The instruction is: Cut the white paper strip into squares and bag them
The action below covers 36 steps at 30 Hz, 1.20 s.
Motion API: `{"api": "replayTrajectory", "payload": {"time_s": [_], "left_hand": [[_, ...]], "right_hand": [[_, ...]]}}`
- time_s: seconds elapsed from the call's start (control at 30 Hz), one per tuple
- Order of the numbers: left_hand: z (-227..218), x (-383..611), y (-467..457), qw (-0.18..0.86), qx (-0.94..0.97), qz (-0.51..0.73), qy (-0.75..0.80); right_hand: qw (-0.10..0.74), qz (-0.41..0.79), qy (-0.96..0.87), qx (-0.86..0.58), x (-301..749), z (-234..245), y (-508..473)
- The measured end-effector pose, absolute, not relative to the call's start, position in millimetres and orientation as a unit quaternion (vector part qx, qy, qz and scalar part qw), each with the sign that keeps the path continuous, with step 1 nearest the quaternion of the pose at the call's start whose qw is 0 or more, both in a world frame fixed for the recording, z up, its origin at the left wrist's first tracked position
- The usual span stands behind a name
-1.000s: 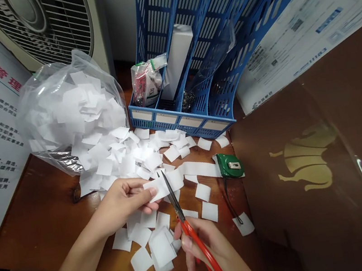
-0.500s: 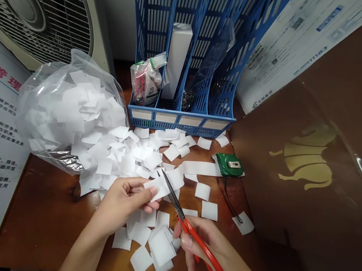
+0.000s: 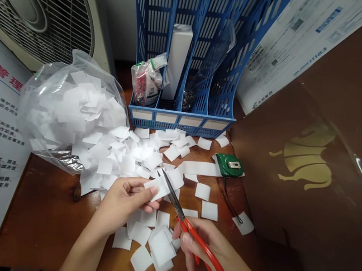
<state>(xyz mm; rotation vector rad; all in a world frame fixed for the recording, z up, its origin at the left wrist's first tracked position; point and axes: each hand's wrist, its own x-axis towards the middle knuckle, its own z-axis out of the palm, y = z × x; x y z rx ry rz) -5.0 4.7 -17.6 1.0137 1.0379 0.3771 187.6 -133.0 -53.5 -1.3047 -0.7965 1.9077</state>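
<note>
Between thumb and fingers, my left hand (image 3: 127, 201) pinches the near end of a white paper strip (image 3: 201, 168). The strip runs right across the table to a green tape measure (image 3: 229, 165), which sits at its far end. My right hand (image 3: 200, 237) grips red-handled scissors (image 3: 178, 207). Their slightly parted blades stand across the strip, just right of my left fingertips. Small cut paper pieces (image 3: 160, 246) lie below my hands, and a larger heap of them (image 3: 118, 152) lies beyond.
A clear plastic bag (image 3: 35, 108) full of paper pieces stands at back left, before a fan (image 3: 90, 21). A blue file rack (image 3: 181, 119) holds a small bag (image 3: 147, 81) and a white box (image 3: 178, 60). A brown box (image 3: 318, 223) bounds the right side.
Almost nothing differs. My hands, the scissors and the strip keep the same places, with the blades still across the paper.
</note>
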Motion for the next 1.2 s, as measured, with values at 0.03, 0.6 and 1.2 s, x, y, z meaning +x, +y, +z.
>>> {"api": "replayTrajectory", "payload": {"time_s": [0.03, 0.6, 1.2], "left_hand": [[-17.6, -5.0, 4.7, 0.732, 0.46, 0.172, 0.473], [-22.1, -8.6, 4.9, 0.726, 0.475, 0.167, 0.469], [-24.7, -10.8, 3.3, 0.723, 0.479, 0.16, 0.471]], "right_hand": [[0.333, 0.733, -0.305, -0.508, 187.5, -51.6, -132.7], [0.309, 0.746, -0.285, -0.516, 185.5, -56.2, -133.6], [0.291, 0.741, -0.269, -0.541, 175.5, -53.4, -135.6]]}}
